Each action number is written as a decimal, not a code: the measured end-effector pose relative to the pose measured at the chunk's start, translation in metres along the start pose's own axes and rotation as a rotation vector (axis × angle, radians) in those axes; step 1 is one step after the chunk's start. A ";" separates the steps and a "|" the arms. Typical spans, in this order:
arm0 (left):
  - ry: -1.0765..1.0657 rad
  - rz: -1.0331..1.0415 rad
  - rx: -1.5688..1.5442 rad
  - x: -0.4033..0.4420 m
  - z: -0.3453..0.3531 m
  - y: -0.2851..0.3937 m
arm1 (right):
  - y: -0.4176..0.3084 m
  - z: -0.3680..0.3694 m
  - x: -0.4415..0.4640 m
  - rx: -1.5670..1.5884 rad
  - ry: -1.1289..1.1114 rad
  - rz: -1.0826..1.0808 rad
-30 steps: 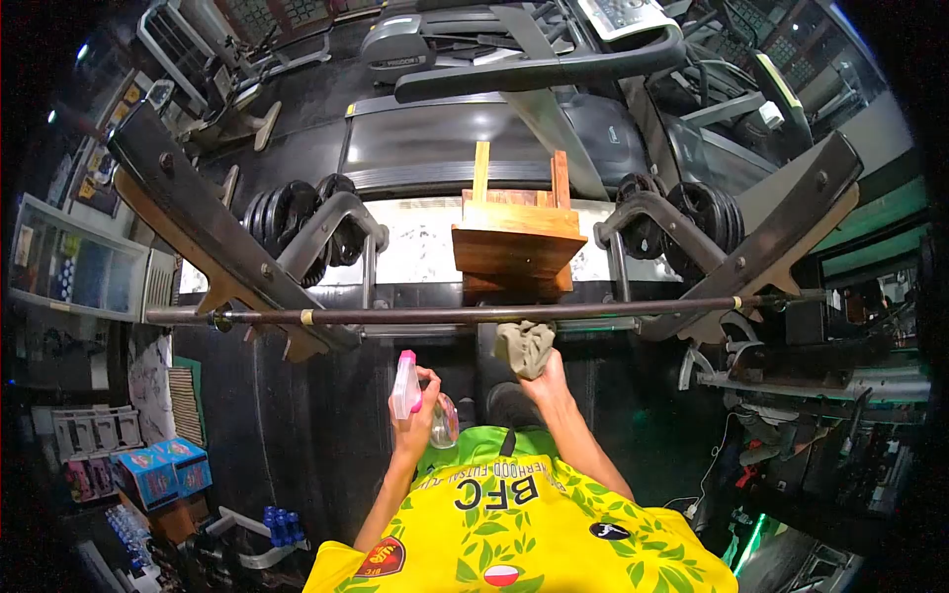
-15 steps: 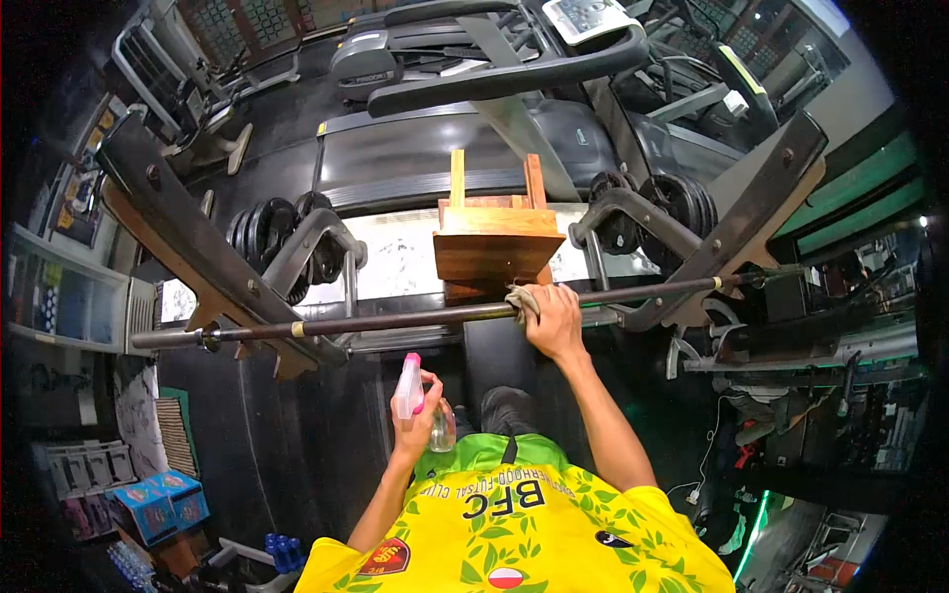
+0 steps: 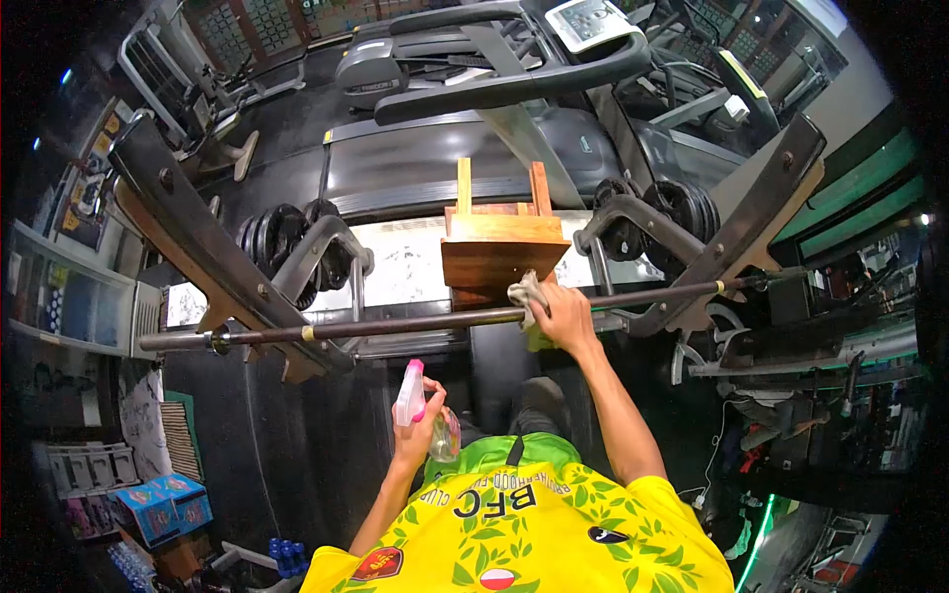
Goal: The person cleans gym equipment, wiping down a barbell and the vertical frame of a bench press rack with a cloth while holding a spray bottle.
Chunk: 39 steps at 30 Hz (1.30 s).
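A long dark barbell (image 3: 415, 324) lies across the rack in front of me. My right hand (image 3: 565, 316) is closed over the bar near its middle. Bunched in that hand is a greyish cloth (image 3: 527, 289), wrapped around the bar, with part of it hanging below. Lower and to the left, my left hand (image 3: 419, 432) grips a spray bottle (image 3: 407, 395) by its neck. The bottle has a white and pink spray head and a clear body, partly hidden by my fingers. It is held apart from the bar, close to my body.
The rack's slanted uprights (image 3: 213, 237) stand at both sides, with black weight plates (image 3: 282, 242) behind. A wooden stool-like piece (image 3: 504, 259) is just beyond the bar. Farther off is a treadmill (image 3: 445, 163). A blue box (image 3: 163, 509) sits at lower left.
My right hand and the cloth have slid slightly right along the bar, and more cloth now hangs underneath. The spray bottle stays in my left hand. My view has shifted a little.
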<state>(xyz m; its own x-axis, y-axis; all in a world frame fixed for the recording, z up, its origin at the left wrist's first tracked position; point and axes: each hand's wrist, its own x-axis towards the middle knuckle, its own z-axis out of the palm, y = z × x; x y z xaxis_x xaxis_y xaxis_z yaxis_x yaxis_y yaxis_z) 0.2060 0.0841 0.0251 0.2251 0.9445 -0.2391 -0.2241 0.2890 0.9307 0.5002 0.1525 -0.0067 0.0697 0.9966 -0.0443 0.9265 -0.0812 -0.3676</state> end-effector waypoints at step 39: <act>0.551 0.199 0.070 -0.005 0.187 -0.049 | 0.190 -0.087 -0.005 0.092 -0.198 -0.591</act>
<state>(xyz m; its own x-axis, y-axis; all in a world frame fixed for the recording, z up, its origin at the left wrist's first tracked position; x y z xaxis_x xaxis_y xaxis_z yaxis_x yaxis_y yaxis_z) 0.3927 0.0362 0.0327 -0.3448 0.9267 -0.1493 -0.1440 0.1049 0.9840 0.7075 0.1335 0.0044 -0.5222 0.8525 0.0230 0.7513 0.4726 -0.4607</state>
